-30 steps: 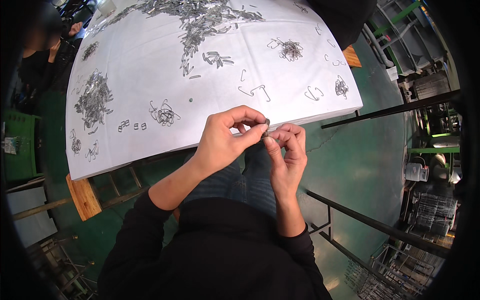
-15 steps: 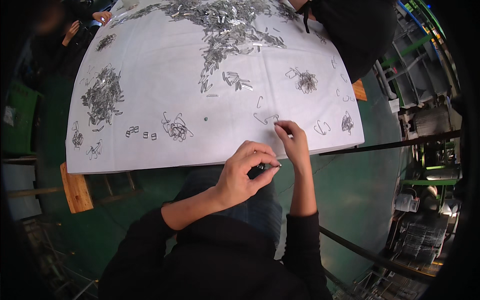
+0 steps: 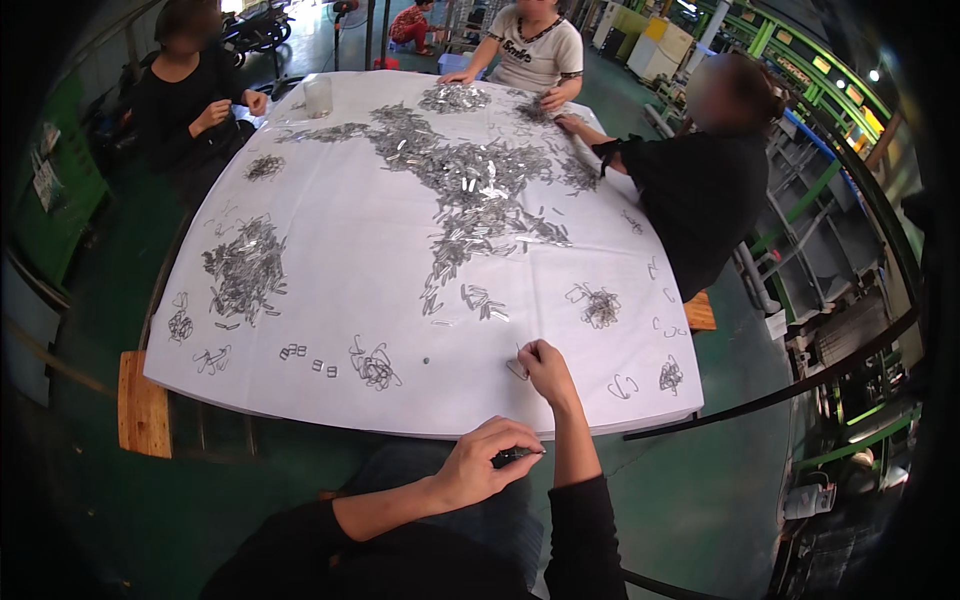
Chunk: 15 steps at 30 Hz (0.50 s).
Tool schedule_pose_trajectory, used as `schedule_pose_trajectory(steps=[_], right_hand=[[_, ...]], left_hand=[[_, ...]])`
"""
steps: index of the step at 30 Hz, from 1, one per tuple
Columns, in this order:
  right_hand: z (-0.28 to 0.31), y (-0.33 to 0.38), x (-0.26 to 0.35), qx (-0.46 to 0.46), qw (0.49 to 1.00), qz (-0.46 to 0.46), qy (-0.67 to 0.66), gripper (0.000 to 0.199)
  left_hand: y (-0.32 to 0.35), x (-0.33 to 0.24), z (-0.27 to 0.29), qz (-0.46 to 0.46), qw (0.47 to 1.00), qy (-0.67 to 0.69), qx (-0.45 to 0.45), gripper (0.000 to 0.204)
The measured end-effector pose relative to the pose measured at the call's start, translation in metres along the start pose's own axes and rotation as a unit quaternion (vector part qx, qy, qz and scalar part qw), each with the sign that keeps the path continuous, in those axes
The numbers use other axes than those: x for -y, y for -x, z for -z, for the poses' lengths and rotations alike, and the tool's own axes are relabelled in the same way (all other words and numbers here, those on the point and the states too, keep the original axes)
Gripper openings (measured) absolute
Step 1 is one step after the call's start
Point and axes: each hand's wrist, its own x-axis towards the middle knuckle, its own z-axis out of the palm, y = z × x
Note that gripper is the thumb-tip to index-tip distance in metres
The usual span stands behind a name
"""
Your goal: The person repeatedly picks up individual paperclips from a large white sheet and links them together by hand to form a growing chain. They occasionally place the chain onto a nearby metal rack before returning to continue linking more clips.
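Over the near table edge, my left hand [image 3: 486, 458] is curled closed with thumb and forefinger together. Something small and dark shows inside its fingers, too little of it to name. My right hand [image 3: 550, 372] reaches onto the white-covered table [image 3: 330, 240], its fingertips pinched at a thin bent wire hook [image 3: 517, 370]. Part of that hook is hidden by the fingers. To the left of this hand lie a small dark green bead [image 3: 426, 361] and a tangle of wire hooks [image 3: 376, 368]. On its right are a few loose wire hooks [image 3: 622, 386].
A large heap of flat metal clips [image 3: 480, 175] spreads over the table's middle, with another clip pile [image 3: 245, 270] at left. More wire hooks [image 3: 600, 306] lie at right. Co-workers sit left [image 3: 175, 115], far [image 3: 540, 55] and right [image 3: 690, 200]. A clear cup [image 3: 318, 98] stands at the far left.
The view has tilted up, bringing the far side and co-workers into sight. My right hand has moved left and farther over the table to the wire hooks; my left stays closed near the edge.
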Motion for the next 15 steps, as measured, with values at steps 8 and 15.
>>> schedule_pose_trajectory(steps=[8, 15], right_hand=[[0.040, 0.134, 0.045, -0.009, 0.919, 0.016, -0.393, 0.010], [0.022, 0.200, 0.061, -0.104, 0.901, 0.068, -0.416, 0.006]], left_hand=[[0.000, -0.008, 0.000, -0.008, 0.999, -0.032, 0.012, 0.013], [-0.001, -0.012, 0.000, 0.017, 1.000, -0.012, 0.012, 0.014]])
